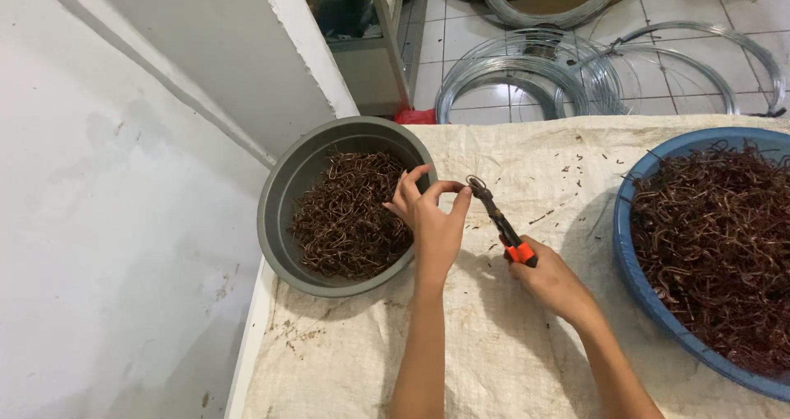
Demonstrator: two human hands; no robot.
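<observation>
left hand (432, 221) pinching small wire hook (475, 183), frame centre | right hand (550, 281) clenching orange-handled pliers (499, 220) biting it | hook seeming light, stiff, springy; holding at shank

Blue basin (634, 279) right of right hand (550, 281): cut by right and bottom edges. Pliers (499, 220) handles mostly buried in that fist. Wire piece at the plier tip, by left hand (431, 221) fingertips, too small to tell (maybe a hook). Both forearms cut at bottom.
</observation>
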